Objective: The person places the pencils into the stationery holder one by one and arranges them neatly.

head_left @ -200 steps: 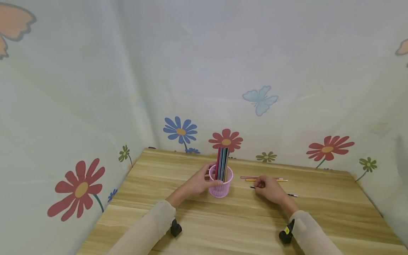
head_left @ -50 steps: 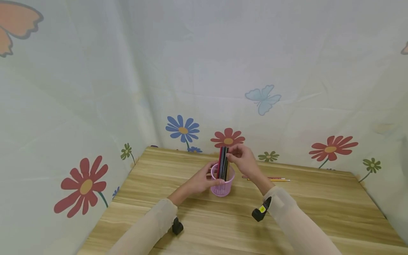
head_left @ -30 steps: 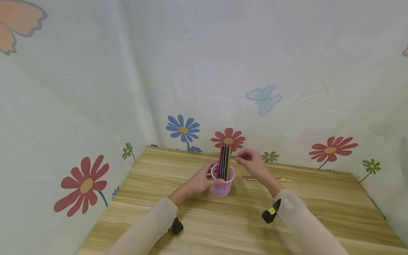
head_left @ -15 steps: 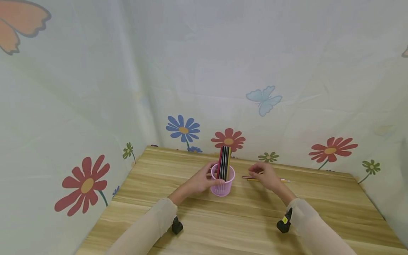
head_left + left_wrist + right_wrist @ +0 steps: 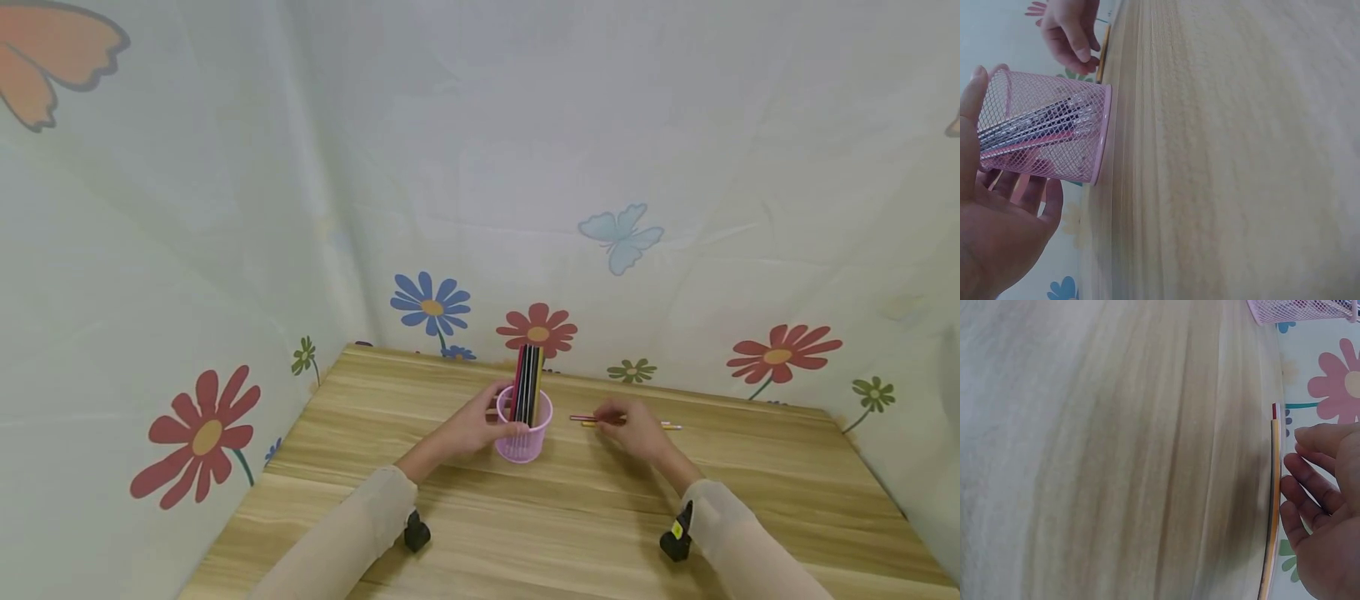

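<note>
A pink mesh pencil cup (image 5: 517,448) stands upright on the wooden table, gripped by my left hand (image 5: 467,430), thumb on the near side and fingers round the back. Several pencils (image 5: 527,379) lean together in it, mostly dark, with red and yellow ones at the edges. To the right, a red pencil (image 5: 581,417) and a yellow pencil (image 5: 672,427) lie side by side. Over their middle hovers my right hand (image 5: 637,429), which partly hides them. In the right wrist view its bent, spread fingers are beside the yellow pencil (image 5: 1271,506), with nothing visibly pinched.
The wooden table (image 5: 525,525) meets a pale curtain (image 5: 487,167) printed with flowers and butterflies behind and at the sides. Black wrist cameras are strapped at both sleeves, the left camera (image 5: 416,532) and the right camera (image 5: 677,542).
The black-and-white pencil under my right hand at first has left the table. That hand was at the cup's pencils, then moved back right and down to the remaining two. My left hand stays put.
</note>
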`<move>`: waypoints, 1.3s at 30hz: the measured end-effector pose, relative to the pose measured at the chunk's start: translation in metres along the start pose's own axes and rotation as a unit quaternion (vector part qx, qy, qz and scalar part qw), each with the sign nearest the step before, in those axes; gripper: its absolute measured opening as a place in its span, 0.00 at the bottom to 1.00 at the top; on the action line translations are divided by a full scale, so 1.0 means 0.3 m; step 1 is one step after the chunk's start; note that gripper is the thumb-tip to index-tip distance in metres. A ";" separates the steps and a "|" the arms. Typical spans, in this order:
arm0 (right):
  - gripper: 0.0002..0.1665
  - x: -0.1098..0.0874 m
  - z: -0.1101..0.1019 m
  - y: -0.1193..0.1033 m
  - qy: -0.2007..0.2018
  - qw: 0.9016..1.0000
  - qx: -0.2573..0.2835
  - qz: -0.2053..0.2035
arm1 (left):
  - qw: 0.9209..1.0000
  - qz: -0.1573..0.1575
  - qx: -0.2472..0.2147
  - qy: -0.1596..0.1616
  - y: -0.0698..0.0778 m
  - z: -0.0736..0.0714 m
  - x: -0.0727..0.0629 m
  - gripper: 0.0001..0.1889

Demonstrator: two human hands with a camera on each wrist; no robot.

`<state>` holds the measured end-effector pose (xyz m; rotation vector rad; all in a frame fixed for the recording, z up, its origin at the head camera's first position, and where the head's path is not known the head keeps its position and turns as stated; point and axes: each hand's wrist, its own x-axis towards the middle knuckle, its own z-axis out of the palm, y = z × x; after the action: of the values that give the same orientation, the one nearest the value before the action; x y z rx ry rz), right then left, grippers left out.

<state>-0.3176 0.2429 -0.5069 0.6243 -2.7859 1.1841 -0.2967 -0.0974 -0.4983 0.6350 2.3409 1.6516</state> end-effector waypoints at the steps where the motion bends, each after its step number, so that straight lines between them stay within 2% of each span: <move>1: 0.07 -0.002 0.001 0.002 -0.001 1.000 -0.002 -0.001 | 1.000 0.000 0.000 0.000 -0.001 0.000 0.000 0.45; 11: 0.05 0.003 0.005 0.007 0.001 1.000 -0.026 0.009 | 1.000 -0.003 -0.003 0.002 -0.018 0.001 0.003 0.45; 24: 0.03 0.018 0.052 -0.003 -0.005 0.998 -0.050 -0.030 | 1.000 -0.001 -0.001 0.003 -0.014 0.003 0.000 0.44; 34: 0.05 0.025 0.087 -0.016 -0.024 0.998 -0.037 -0.046 | 1.000 0.002 -0.005 0.001 -0.014 0.004 0.002 0.45; 39: 0.05 0.022 0.094 -0.019 -0.041 0.999 -0.014 -0.024 | 1.000 0.005 -0.003 0.000 -0.015 0.007 0.004 0.46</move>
<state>-0.3183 0.2174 -0.5216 0.7505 -2.8314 1.1333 -0.2979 -0.0962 -0.5031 0.6477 2.3344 1.6628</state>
